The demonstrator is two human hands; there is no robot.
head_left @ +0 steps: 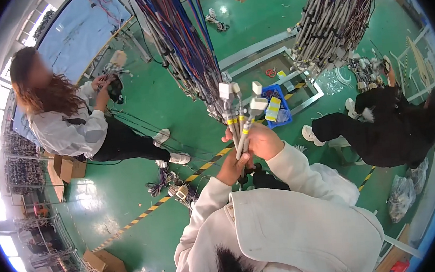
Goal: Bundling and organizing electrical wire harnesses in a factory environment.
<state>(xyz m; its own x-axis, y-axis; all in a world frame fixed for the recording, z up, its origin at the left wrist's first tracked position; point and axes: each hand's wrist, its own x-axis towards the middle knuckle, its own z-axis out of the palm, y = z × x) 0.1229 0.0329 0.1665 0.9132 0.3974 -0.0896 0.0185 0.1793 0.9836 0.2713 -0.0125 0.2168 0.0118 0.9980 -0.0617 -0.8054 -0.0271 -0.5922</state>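
Note:
In front of my chest, my left hand (pixel 232 168) is closed around the lower part of a bunch of grey-sleeved wire harnesses (pixel 238 136). Just above it, my right hand (pixel 265 141) wraps the same bunch from the right side. The harnesses stand roughly upright, with yellow bands round their sleeves. White connectors (pixel 225 91) fan out at their upper ends. Behind them hangs a thick bundle of blue, red and grey cables (pixel 185 51), close to the connectors; whether they touch I cannot tell. Below my hands the lower ends of the bunch are mostly hidden.
A second hanging cable bundle (pixel 329 30) is at the upper right. Beyond my right hand, a blue bin (pixel 277 94) sits beside a metal frame (pixel 311 97). One person (pixel 68 117) stands left holding cables; another (pixel 385 128) sits right. Harnesses (pixel 178 187) lie on the floor.

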